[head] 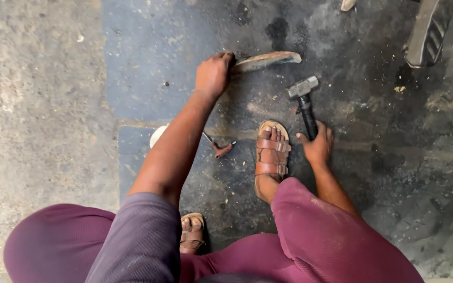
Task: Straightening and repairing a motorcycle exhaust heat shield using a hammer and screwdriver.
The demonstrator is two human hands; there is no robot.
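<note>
The hammer (304, 99) handle's lower end hides under the right hand (316, 147). At one o'clock a grey ribbed object (427, 32) is cut by the top edge. A white disc (158, 135) hides behind the left forearm.

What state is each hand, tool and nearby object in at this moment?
Left hand: gripping the curved metal piece's end.
Curved metal piece: lying on the floor.
Right hand: closed on the hammer handle.
Hammer: head resting on the floor.
Small tool: lying untouched.
</note>
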